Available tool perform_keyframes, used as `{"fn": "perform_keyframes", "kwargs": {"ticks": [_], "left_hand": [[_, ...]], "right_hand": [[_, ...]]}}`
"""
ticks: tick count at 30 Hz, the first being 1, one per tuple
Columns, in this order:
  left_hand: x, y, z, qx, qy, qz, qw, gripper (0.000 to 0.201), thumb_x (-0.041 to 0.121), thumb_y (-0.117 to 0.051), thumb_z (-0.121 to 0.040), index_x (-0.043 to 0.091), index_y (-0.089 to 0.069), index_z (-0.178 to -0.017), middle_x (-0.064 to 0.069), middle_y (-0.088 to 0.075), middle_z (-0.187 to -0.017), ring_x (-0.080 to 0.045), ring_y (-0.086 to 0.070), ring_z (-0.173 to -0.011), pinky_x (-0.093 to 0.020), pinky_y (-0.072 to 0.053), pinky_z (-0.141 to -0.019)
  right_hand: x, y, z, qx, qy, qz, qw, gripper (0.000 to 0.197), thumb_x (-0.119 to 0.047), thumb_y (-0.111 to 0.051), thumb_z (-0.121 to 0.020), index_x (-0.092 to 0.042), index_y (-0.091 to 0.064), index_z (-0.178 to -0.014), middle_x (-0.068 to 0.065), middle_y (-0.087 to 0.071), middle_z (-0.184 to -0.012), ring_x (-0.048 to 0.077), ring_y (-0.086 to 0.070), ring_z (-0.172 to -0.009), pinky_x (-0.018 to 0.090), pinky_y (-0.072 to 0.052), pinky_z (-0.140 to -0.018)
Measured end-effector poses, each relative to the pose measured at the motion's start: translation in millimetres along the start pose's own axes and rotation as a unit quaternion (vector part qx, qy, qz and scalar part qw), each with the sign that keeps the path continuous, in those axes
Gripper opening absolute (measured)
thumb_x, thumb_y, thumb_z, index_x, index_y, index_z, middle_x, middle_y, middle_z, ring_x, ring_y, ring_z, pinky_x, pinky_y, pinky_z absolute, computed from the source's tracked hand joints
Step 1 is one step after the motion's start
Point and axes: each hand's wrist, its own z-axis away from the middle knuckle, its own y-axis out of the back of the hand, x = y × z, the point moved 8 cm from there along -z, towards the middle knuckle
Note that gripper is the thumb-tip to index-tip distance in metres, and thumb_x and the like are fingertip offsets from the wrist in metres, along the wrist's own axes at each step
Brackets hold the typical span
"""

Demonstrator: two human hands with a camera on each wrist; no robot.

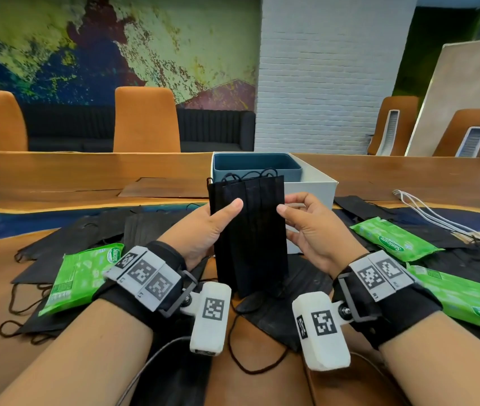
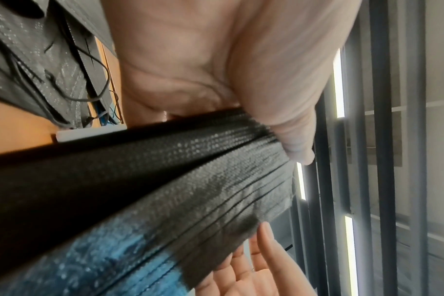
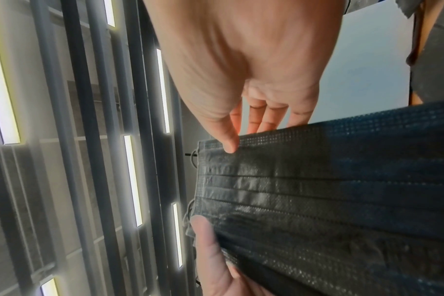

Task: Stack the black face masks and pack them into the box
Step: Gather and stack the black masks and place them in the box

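I hold a stack of black face masks [image 1: 249, 230] upright above the table, just in front of the box [image 1: 312, 189]. My left hand [image 1: 221, 218] grips the stack's left edge, thumb on the front and fingers behind. My right hand [image 1: 294, 209] pinches the right edge, thumb on the front. In the right wrist view the right thumb [image 3: 228, 144] lies on the stack [image 3: 317, 200] with the fingers [image 3: 266, 116] behind it. In the left wrist view the left thumb [image 2: 292, 140] presses on the stack [image 2: 190, 180]. The white box holds an open blue-grey tray [image 1: 257, 165].
Loose black masks lie on the wooden table at the left [image 1: 86, 230], at the right [image 1: 358, 206] and under my wrists [image 1: 277, 306]. Green wipe packs sit at the left [image 1: 80, 276] and right [image 1: 394, 238], with another [image 1: 467, 294] nearer. White cables [image 1: 437, 218] run along the right.
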Motion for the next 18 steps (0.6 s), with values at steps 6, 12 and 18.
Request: {"fn": "perform_keyframes", "kwargs": {"ticks": [6, 12, 18], "left_hand": [[-2.6, 5.1, -2.3, -0.005, 0.004, -0.013, 1.000, 0.037, 0.042, -0.057, -0.082, 0.026, -0.061, -0.115, 0.001, -0.070, -0.113, -0.018, -0.064, -0.109, -0.042, -0.047, -0.099], [-6.9, 0.8, -4.5, -0.030, -0.018, -0.027, 0.999, 0.063, 0.051, -0.071, -0.075, 0.028, -0.050, -0.130, 0.002, -0.063, -0.125, -0.016, -0.059, -0.116, -0.037, -0.045, -0.099], [-4.3, -1.6, -4.4, -0.039, -0.025, -0.007, 0.999, 0.095, 0.069, -0.071, -0.058, 0.022, -0.045, -0.137, 0.000, -0.065, -0.119, -0.019, -0.060, -0.113, -0.033, -0.049, -0.089]], "right_hand": [[-6.7, 11.3, 2.3, 0.020, 0.011, 0.156, 0.988, 0.007, -0.017, -0.062, -0.091, -0.022, -0.063, -0.087, -0.006, -0.064, -0.082, 0.009, -0.057, -0.080, 0.026, -0.044, -0.069], [-3.8, 19.6, -0.9, 0.040, -0.019, 0.027, 0.999, 0.013, -0.008, -0.061, -0.090, -0.018, -0.061, -0.081, -0.007, -0.056, -0.070, 0.006, -0.046, -0.057, 0.016, -0.036, -0.048], [-2.0, 6.9, 2.1, -0.001, -0.037, -0.036, 0.999, 0.021, -0.004, -0.055, -0.092, -0.015, -0.063, -0.077, -0.009, -0.062, -0.057, 0.002, -0.052, -0.051, 0.014, -0.040, -0.048]]}}
